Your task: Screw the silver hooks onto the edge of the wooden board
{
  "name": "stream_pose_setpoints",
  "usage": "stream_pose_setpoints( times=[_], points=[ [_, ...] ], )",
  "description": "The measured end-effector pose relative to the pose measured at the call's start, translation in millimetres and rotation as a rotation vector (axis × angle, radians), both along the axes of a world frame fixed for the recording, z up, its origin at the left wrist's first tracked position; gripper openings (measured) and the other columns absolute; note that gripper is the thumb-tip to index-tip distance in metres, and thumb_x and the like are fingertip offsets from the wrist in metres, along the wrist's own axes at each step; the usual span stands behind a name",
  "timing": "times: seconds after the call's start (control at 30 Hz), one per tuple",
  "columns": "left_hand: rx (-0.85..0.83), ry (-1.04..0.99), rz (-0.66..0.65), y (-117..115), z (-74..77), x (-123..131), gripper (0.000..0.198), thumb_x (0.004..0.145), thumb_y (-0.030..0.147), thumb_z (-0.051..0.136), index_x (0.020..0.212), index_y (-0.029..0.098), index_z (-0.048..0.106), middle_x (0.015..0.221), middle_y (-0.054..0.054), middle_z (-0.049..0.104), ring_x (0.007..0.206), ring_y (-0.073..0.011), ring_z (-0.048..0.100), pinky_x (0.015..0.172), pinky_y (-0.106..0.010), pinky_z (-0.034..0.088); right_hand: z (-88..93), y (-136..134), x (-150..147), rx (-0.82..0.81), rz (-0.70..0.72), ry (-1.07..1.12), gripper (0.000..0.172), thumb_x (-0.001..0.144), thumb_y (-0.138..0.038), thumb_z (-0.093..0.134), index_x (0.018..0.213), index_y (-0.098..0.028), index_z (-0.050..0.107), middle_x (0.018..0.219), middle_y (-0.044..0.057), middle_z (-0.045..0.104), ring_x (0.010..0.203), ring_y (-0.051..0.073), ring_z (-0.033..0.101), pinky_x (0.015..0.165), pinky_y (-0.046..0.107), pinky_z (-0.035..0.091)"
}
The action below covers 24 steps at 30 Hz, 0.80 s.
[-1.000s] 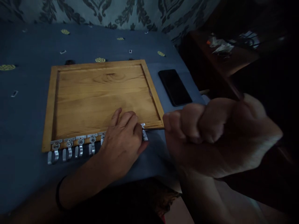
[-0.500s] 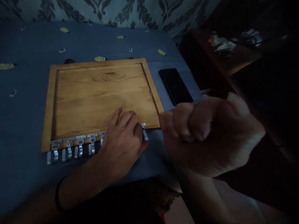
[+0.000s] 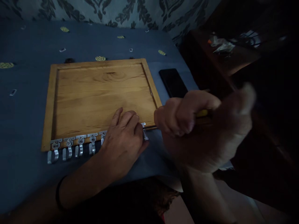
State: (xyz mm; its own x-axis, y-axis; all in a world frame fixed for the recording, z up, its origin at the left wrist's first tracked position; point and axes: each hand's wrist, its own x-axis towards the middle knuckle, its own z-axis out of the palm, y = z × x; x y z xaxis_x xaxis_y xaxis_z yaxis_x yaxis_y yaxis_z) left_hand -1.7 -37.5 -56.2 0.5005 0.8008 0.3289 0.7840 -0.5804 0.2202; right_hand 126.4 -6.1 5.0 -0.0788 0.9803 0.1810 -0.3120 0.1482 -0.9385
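Note:
A wooden board [image 3: 102,93] with a raised frame lies on the blue sheet. Along its near edge sits a row of silver metal hooks [image 3: 80,144], screwed on. My left hand [image 3: 123,140] bends over the right end of this row, its fingers closed about a metal hook [image 3: 145,134] that shows only in part. My right hand [image 3: 198,130], slightly blurred, is wrapped round a screwdriver [image 3: 202,113]; a bit of yellow handle shows between the fingers. Its thin dark shaft points left to the hook by my left fingers. The tip's contact with a screw is hidden.
A black phone [image 3: 174,82] lies on the patterned blue sheet [image 3: 28,118], right of the board. Beyond the sheet is a patterned wall or headboard [image 3: 121,12]. A dark wooden surface [image 3: 245,59] at the right holds clear plastic bags [image 3: 223,43].
My right hand has moved a little left and turned, so the yellow handle and the shaft now show. My left hand and the board have stayed put.

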Motion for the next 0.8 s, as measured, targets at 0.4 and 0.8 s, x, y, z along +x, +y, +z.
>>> stream_pose_setpoints(
  times=[0.4,0.8],
  points=[
    [0.000,-0.025,-0.007,2,-0.7,-1,0.023,0.090,0.031,0.070,0.093,0.009,0.074,0.104,-0.016,0.072,0.108,-0.0321,0.064,0.110,-0.057,0.047,-22.4,29,33,0.213,0.536,0.000,0.035,0.093,-0.023,0.054,0.058,-0.020,0.061,0.083,-0.004,0.065,0.075,0.007,0.062,0.070,0.024,0.058],
    [-0.018,0.000,-0.004,1,-1.0,0,0.023,0.086,0.030,0.074,0.094,0.009,0.073,0.105,-0.015,0.072,0.107,-0.0315,0.063,0.111,-0.055,0.046,-10.5,12,4,0.047,0.257,0.095,0.046,0.091,-0.028,0.057,0.049,-0.023,0.037,0.042,-0.008,0.024,0.039,0.007,0.023,0.041,0.027,0.022]
  ],
)
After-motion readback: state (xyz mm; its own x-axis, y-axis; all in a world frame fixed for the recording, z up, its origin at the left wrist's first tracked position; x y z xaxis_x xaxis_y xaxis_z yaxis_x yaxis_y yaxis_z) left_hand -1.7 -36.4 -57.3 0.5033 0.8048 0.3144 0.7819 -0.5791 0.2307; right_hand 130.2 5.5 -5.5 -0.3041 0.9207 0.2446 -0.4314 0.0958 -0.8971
